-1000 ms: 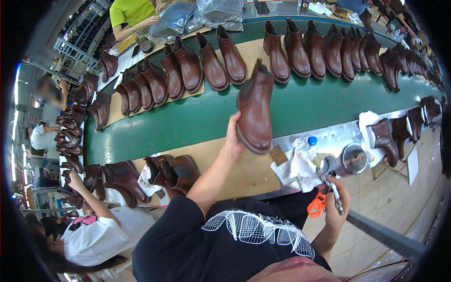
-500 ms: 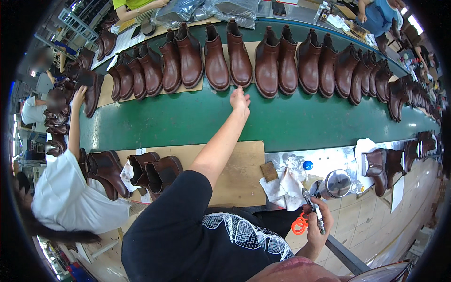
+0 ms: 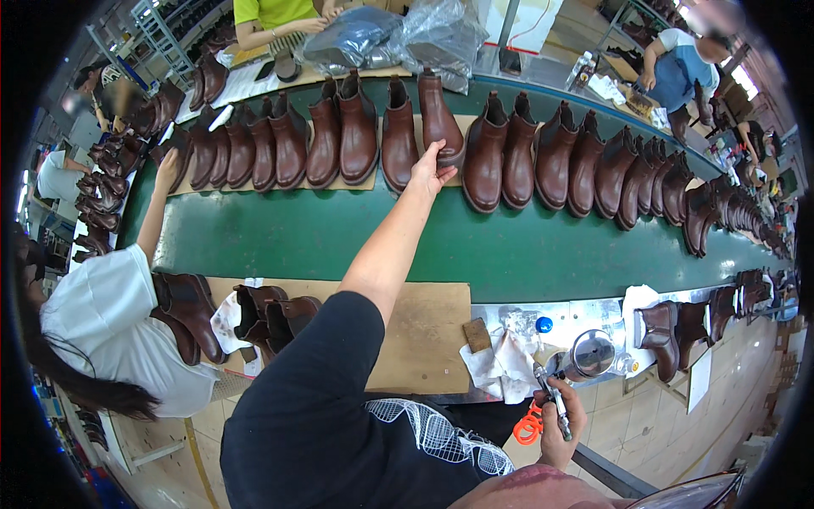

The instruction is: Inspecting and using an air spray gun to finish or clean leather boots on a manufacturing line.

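My left hand point(image 3: 434, 172) is stretched across the green table, thumb on top and fingers beneath the toe of a brown ankle boot point(image 3: 439, 119). That toe sits slightly higher than those of the boots beside it. Near the table's front side, my right hand point(image 3: 561, 422) is closed round a silver spray gun point(image 3: 554, 399). A round metal cup point(image 3: 593, 354) stands by the gun's front end; I cannot tell whether they are joined. Orange rings point(image 3: 528, 424) hang beside the right hand. Close to them lie a stained white cloth point(image 3: 509, 363) and a brown sponge block point(image 3: 476, 335).
Brown boots point(image 3: 485, 165) line the far side of the green table point(image 3: 305, 233). Cardboard point(image 3: 424, 339) covers the near bench, with several boots point(image 3: 191, 310) on its left. At left, a person's hand point(image 3: 172, 163) touches a boot. More boots point(image 3: 660, 335) stand right.
My left hand has reached the boot and taken hold of its toe, which has risen a little. The whole view has shifted, while my right hand keeps the spray gun.
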`<action>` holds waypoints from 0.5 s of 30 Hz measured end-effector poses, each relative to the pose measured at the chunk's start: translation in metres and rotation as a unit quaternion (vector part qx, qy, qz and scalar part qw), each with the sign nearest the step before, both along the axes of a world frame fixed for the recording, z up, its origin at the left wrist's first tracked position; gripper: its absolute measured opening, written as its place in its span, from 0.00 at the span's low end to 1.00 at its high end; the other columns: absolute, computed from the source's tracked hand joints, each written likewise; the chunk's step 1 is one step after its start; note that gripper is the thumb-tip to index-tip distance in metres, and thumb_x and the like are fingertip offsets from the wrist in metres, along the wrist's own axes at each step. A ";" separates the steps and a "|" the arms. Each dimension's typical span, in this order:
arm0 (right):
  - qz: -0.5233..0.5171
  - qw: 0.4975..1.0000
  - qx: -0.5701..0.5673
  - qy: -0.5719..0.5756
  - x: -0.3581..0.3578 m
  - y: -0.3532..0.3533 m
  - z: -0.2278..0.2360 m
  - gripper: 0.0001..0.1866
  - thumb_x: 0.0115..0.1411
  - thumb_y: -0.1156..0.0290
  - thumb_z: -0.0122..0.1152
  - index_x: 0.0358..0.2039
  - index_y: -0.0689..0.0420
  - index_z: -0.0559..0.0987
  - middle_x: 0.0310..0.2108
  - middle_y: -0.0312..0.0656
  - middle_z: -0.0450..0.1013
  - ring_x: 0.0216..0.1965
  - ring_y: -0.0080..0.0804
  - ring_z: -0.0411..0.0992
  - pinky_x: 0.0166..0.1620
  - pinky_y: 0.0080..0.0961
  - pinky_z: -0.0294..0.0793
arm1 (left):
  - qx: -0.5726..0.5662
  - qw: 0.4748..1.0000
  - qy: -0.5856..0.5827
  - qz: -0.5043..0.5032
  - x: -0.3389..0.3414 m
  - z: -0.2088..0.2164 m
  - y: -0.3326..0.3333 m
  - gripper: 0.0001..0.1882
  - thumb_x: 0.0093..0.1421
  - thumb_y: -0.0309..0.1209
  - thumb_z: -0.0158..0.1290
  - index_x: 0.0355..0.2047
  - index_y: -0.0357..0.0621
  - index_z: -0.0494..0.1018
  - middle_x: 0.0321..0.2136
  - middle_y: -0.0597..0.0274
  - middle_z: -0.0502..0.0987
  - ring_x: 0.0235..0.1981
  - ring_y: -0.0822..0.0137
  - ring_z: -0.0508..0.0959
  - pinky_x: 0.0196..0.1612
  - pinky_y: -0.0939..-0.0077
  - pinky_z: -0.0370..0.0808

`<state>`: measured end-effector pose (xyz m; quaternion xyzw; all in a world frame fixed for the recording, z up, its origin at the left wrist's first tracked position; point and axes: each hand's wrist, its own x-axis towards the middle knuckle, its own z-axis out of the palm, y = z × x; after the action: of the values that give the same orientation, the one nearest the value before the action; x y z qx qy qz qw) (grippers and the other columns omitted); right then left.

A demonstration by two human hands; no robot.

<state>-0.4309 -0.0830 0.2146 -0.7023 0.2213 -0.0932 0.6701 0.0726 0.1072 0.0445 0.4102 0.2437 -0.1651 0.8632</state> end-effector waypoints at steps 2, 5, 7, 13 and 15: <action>0.004 1.000 -0.007 -0.007 -0.004 0.003 0.004 0.18 0.56 0.86 0.53 0.48 0.65 0.77 0.39 0.42 0.77 0.38 0.22 0.74 0.42 0.18 0.73 | -0.040 0.999 -0.028 -0.019 -0.025 0.023 0.004 0.21 0.52 0.47 0.65 0.41 0.49 0.76 0.37 0.65 0.76 0.34 0.64 0.74 0.40 0.68 0.79; 0.008 0.999 -0.030 -0.020 -0.013 0.008 0.010 0.17 0.57 0.85 0.54 0.48 0.64 0.78 0.36 0.40 0.77 0.35 0.20 0.73 0.39 0.16 0.71 | 0.000 0.991 -0.134 0.014 -0.101 0.070 -0.004 0.21 0.54 0.46 0.65 0.40 0.45 0.76 0.35 0.65 0.80 0.31 0.68 0.80 0.31 0.74 0.82; 0.022 0.998 -0.046 -0.037 -0.021 0.014 0.018 0.16 0.58 0.83 0.56 0.48 0.63 0.78 0.34 0.40 0.77 0.34 0.20 0.73 0.39 0.17 0.71 | 0.021 0.981 -0.190 0.035 -0.155 0.099 0.009 0.23 0.54 0.45 0.65 0.43 0.44 0.75 0.37 0.65 0.80 0.35 0.67 0.82 0.34 0.73 0.82; 0.043 0.992 -0.062 -0.097 -0.047 0.023 0.021 0.16 0.60 0.83 0.55 0.50 0.64 0.77 0.37 0.38 0.76 0.37 0.20 0.73 0.41 0.16 0.70 | -0.398 0.865 -0.265 -0.152 -0.261 0.175 0.041 0.41 0.61 0.63 0.48 0.61 0.43 0.65 0.54 0.48 0.73 0.52 0.49 0.77 0.50 0.53 0.79; 0.046 0.992 -0.057 -0.106 -0.052 0.027 0.025 0.18 0.60 0.84 0.53 0.51 0.65 0.76 0.37 0.39 0.76 0.38 0.21 0.73 0.42 0.17 0.70 | -0.437 0.835 -0.243 -0.228 -0.282 0.179 0.045 0.43 0.63 0.67 0.38 0.64 0.44 0.62 0.57 0.42 0.70 0.54 0.42 0.75 0.55 0.43 0.74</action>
<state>-0.4830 -0.0557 0.2395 -0.7346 0.1112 -0.1489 0.6525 -0.2098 0.1518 0.2238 0.0608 -0.1721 -0.3412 0.9221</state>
